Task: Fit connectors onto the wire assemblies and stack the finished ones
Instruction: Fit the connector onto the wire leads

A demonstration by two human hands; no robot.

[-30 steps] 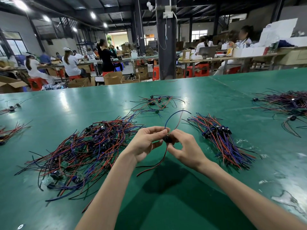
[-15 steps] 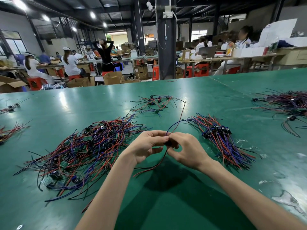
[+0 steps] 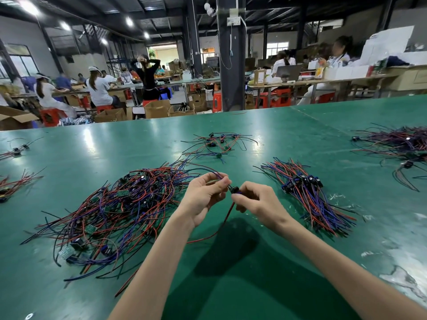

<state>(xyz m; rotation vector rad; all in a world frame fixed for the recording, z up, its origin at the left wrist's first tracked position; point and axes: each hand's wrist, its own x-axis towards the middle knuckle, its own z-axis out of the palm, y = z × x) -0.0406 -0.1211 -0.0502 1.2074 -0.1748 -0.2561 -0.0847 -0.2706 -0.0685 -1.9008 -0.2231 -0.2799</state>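
Head view: connector (image 3: 235,190) sits above the table (image 3: 254,285), pinched in the narrow grip of the right hand (image 3: 256,199). The left hand (image 3: 205,197) pinches the wire assembly (image 3: 227,215) just beside it (probably steadying it for seating). Left of the connector lies the tangled pile (image 3: 120,209); right of it, the aligned stack (image 3: 307,192), likely finished ones.

The held wire assembly (image 3: 227,210) hangs between both hands above the desk (image 3: 92,153). The right hand (image 3: 256,200) pinches its small black connector (image 3: 235,190), and the left hand (image 3: 203,199) pinches the thin wires beside it. Its red wire drops and curls left onto the desk. A large tangled heap (image 3: 120,204) of red, blue and black assemblies with small green boards lies left. A tidier bundle (image 3: 309,197) lies right, connectors grouped at its far end. A small scatter (image 3: 219,144) lies farther off.
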